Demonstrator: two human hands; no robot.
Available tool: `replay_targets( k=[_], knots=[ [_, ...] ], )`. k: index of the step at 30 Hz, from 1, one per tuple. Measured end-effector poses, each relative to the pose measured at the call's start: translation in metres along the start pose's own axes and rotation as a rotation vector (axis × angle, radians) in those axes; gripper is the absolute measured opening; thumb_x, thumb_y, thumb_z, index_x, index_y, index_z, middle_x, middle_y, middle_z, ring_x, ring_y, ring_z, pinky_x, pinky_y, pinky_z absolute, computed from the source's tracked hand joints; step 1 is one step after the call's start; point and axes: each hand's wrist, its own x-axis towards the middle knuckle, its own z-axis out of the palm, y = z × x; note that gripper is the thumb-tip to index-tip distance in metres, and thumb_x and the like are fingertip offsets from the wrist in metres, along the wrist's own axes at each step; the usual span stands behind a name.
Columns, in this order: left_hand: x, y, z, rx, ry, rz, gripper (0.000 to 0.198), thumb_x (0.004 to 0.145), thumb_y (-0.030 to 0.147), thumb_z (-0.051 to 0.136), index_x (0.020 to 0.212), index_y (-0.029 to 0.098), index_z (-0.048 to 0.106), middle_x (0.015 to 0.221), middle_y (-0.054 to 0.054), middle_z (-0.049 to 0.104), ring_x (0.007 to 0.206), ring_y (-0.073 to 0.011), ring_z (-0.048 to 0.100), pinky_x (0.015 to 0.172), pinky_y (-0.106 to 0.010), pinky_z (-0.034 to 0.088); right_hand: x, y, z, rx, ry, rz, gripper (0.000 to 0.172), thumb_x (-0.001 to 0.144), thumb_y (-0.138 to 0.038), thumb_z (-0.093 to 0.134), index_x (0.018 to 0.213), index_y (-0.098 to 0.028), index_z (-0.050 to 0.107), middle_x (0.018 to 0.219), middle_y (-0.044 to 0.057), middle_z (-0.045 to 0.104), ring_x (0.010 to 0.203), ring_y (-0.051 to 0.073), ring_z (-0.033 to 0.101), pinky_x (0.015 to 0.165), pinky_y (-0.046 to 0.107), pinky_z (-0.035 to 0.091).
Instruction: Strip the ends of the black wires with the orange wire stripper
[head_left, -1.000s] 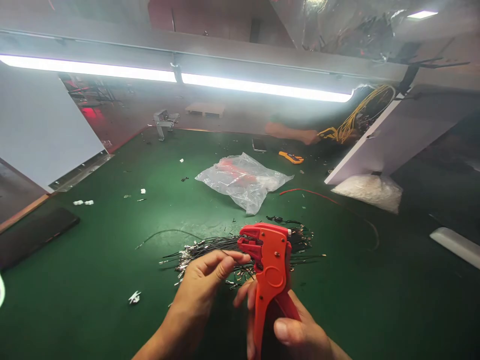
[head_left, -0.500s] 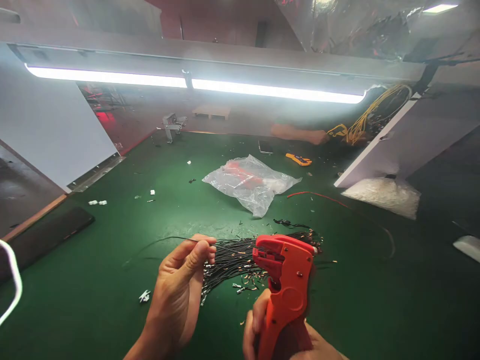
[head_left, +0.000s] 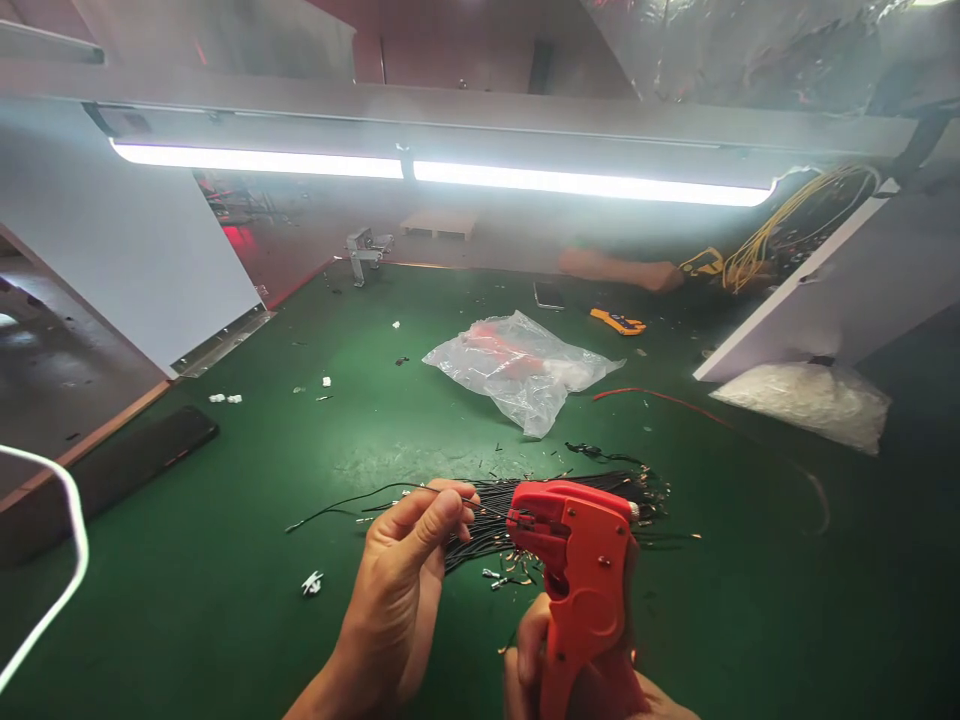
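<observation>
A thin black wire (head_left: 352, 499) is pinched between the thumb and fingers of my left hand (head_left: 409, 570). Its far end trails off to the left, and its near end reaches the jaws of a red wire stripper (head_left: 589, 580). My right hand (head_left: 534, 645) is wrapped round the stripper's handles, with the tool upright and its jaws facing left. Behind both hands a bundle of black wires (head_left: 487, 525) lies on the green table (head_left: 225, 560), with small copper-coloured bits and metal terminals around it.
A clear plastic bag (head_left: 525, 375) with red things inside lies mid-table. Beyond it are a phone (head_left: 549, 295) and a yellow-orange tool (head_left: 617, 321). Another person's arm (head_left: 619, 270) rests at the far edge. A bag of pale pieces (head_left: 810, 400) sits at right.
My left hand has moved right, towards the stripper, bringing the wire's end to its jaws. The whole view has shifted a little, so the table things appear further right.
</observation>
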Motion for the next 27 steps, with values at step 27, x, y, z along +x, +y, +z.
replay_targets(
  k=[27],
  knots=[
    [-0.002,-0.001,0.001,0.092,-0.024,0.031,0.037,0.051,0.05,0.095,0.056,0.02,0.074,0.063,0.001,0.058,0.069,-0.0118,0.049,0.069,-0.021,0.043,-0.013,0.02,-0.007,-0.146,0.124,-0.13,0.053,0.06,-0.066,0.08,0.084,-0.023,0.06,0.069,-0.002,0.046,0.061,0.014,0.039,0.061,0.03,0.033]
  ],
)
